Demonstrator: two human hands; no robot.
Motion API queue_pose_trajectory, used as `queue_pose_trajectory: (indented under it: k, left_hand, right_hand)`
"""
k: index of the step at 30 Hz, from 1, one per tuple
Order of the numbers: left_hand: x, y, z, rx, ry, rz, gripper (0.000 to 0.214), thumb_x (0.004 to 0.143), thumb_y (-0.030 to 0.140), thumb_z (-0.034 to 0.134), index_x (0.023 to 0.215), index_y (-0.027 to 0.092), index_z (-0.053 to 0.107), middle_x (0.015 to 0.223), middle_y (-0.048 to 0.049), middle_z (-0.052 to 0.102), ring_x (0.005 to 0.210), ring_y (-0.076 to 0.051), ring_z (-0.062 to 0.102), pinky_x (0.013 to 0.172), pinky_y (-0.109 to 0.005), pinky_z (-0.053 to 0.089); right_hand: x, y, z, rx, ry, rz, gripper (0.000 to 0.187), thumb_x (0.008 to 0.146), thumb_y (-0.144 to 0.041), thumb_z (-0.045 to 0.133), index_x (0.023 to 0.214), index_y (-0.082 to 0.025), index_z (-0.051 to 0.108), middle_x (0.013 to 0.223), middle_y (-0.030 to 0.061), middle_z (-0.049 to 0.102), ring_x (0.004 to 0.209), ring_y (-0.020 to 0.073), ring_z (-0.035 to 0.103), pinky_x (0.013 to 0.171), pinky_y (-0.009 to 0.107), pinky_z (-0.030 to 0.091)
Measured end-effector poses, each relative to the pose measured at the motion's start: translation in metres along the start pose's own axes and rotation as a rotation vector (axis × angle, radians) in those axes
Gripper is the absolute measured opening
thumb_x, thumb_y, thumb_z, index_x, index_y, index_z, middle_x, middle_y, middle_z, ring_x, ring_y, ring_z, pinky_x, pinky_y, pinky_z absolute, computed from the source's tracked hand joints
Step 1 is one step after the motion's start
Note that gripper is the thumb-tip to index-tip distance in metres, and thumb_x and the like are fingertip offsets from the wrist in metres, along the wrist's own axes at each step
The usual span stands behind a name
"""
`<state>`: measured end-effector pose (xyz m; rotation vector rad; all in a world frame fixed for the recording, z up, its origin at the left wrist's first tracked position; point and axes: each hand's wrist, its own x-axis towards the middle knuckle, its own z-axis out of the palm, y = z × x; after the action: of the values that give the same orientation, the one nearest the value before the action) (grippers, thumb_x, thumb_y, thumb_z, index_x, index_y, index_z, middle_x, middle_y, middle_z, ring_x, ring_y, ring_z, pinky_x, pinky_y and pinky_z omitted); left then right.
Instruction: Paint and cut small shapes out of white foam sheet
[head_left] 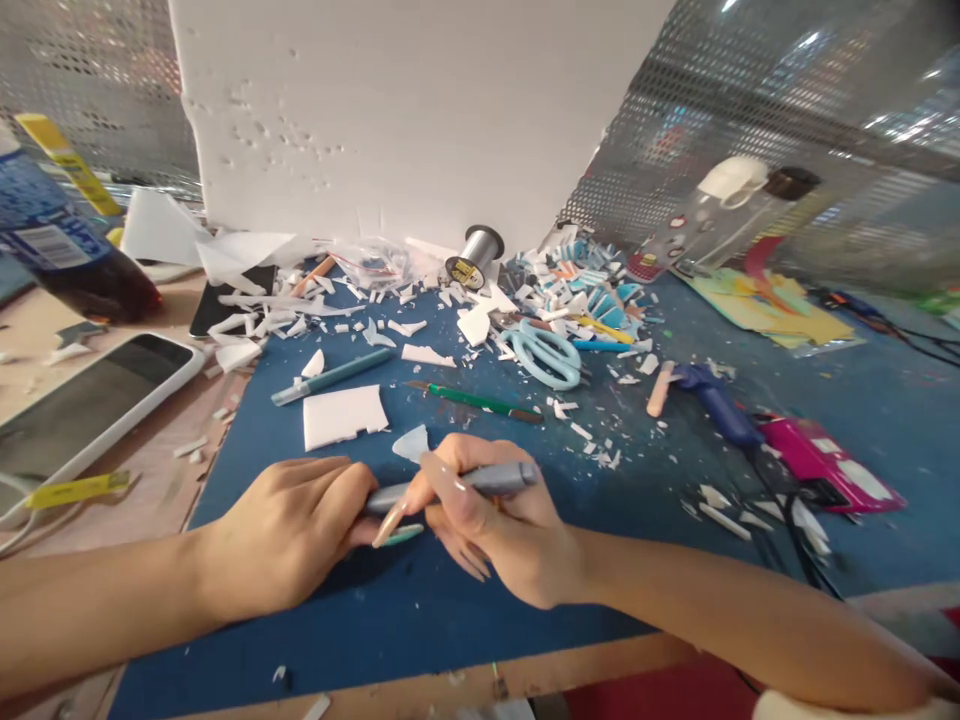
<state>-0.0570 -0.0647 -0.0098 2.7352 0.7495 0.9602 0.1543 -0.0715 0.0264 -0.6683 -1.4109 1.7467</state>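
A grey marker pen [502, 478] lies level between my hands. My right hand [487, 510] is closed round its barrel, with the right end of the pen showing past the fingers. The fingers of my left hand [292, 530] are closed on the pen's left end, and its tip is hidden there. Just under the fingers is a small pale green shape [403, 535]; I cannot tell what it is. Beyond my hands lie a pale blue cut piece [411, 443], a white foam rectangle [345, 418], a green craft knife [480, 402] and another grey-blue marker [334, 376].
Light blue scissors [544, 355] lie by a heap of scraps [577, 290] and a wire spool [475, 257]. A blue glue gun [716, 400] with a cable is at right. A phone [97, 400] and a drink bottle [60, 235] are at left. A white foam board [420, 110] stands behind.
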Motion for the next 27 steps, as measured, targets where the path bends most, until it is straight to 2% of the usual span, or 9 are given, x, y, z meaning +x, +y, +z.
queue_pose_trajectory:
  k: [1, 2, 6, 8, 12, 14, 18, 22, 27]
  left_hand:
    - [-0.002, -0.002, 0.0, -0.022, 0.012, -0.019, 0.029, 0.109, 0.027, 0.027, 0.085, 0.023, 0.042, 0.059, 0.0028, 0.052, 0.045, -0.015, 0.046, 0.043, -0.028, 0.036]
    - [-0.003, -0.003, 0.0, -0.047, 0.024, -0.035, 0.029, 0.109, 0.028, 0.027, 0.085, 0.023, 0.043, 0.059, 0.0029, 0.052, 0.044, -0.015, 0.045, 0.042, -0.028, 0.034]
    - [-0.004, -0.005, -0.003, -0.143, 0.027, -0.004, 0.029, 0.109, 0.029, 0.025, 0.085, 0.024, 0.041, 0.059, 0.0023, 0.051, 0.044, -0.015, 0.041, 0.041, -0.029, 0.032]
    - [-0.003, -0.002, -0.002, -0.163, 0.0, 0.064, 0.03, 0.109, 0.03, 0.023, 0.086, 0.024, 0.041, 0.059, 0.0013, 0.051, 0.05, -0.017, 0.045, 0.045, -0.031, 0.038]
    - [-0.003, 0.004, 0.0, 0.0, -0.042, 0.119, 0.034, 0.108, 0.041, 0.021, 0.091, 0.022, 0.044, 0.086, -0.0099, 0.069, 0.091, -0.028, 0.062, 0.07, -0.041, 0.052]
    - [-0.002, 0.003, 0.001, 0.058, -0.043, 0.037, 0.026, 0.106, 0.044, 0.037, 0.092, 0.023, 0.042, 0.105, -0.0128, 0.07, 0.104, -0.031, 0.059, 0.079, -0.045, 0.052]
    - [0.008, -0.007, 0.005, 0.044, 0.008, -0.202, 0.029, 0.095, 0.038, 0.061, 0.098, 0.023, 0.037, 0.122, -0.0176, 0.063, 0.109, -0.031, 0.057, 0.082, -0.048, 0.054]
    - [0.015, -0.017, 0.01, -0.018, -0.026, -0.292, 0.03, 0.094, 0.041, 0.06, 0.098, 0.024, 0.036, 0.125, -0.0157, 0.063, 0.112, -0.031, 0.057, 0.084, -0.052, 0.055]
    - [0.014, -0.021, 0.01, -0.157, -0.023, -0.407, 0.036, 0.088, 0.039, 0.067, 0.094, 0.026, 0.035, 0.115, -0.0091, 0.064, 0.106, -0.026, 0.062, 0.08, -0.042, 0.059]
  right_hand:
    - [-0.001, -0.011, -0.005, -0.078, 0.038, -0.005, 0.039, 0.09, -0.059, 0.062, 0.079, -0.022, 0.061, 0.042, -0.0085, 0.041, 0.03, 0.0074, 0.035, 0.029, 0.022, 0.025]
    - [-0.002, -0.025, -0.012, -0.109, 0.238, -0.151, 0.043, 0.088, -0.061, 0.062, 0.069, -0.023, 0.057, 0.039, -0.0094, 0.034, 0.027, 0.0058, 0.027, 0.027, 0.022, 0.019]
    - [-0.007, -0.07, -0.04, -0.344, 0.827, -0.417, 0.045, 0.097, -0.042, 0.054, 0.057, -0.023, 0.046, 0.041, -0.0053, 0.04, 0.028, 0.0047, 0.029, 0.035, 0.026, 0.026]
    - [-0.007, -0.071, -0.05, -0.322, 0.781, -0.346, 0.041, 0.097, -0.042, 0.052, 0.06, -0.024, 0.052, 0.04, -0.004, 0.043, 0.027, 0.0072, 0.035, 0.033, 0.027, 0.028]
    - [0.007, -0.035, -0.054, -0.173, 0.446, -0.148, 0.036, 0.095, -0.054, 0.052, 0.084, -0.023, 0.067, 0.051, -0.0007, 0.061, 0.038, 0.0144, 0.059, 0.034, 0.026, 0.043]
    - [0.018, -0.014, -0.054, -0.13, 0.344, -0.051, 0.037, 0.092, -0.056, 0.058, 0.086, -0.021, 0.066, 0.061, 0.0005, 0.067, 0.044, 0.0135, 0.062, 0.033, 0.023, 0.042]
    - [0.034, 0.011, -0.053, -0.165, 0.33, 0.068, 0.04, 0.081, -0.057, 0.073, 0.078, -0.021, 0.056, 0.054, -0.0042, 0.06, 0.038, 0.0096, 0.054, 0.03, 0.02, 0.038]
    - [0.033, 0.014, -0.052, -0.313, 0.322, -0.01, 0.043, 0.088, -0.057, 0.066, 0.07, -0.023, 0.047, 0.046, -0.0079, 0.05, 0.033, 0.0067, 0.047, 0.033, 0.02, 0.036]
    - [0.03, 0.015, -0.051, -0.505, 0.322, -0.201, 0.034, 0.099, -0.034, 0.055, 0.068, -0.023, 0.046, 0.051, -0.0067, 0.05, 0.038, 0.0062, 0.05, 0.039, 0.022, 0.037]
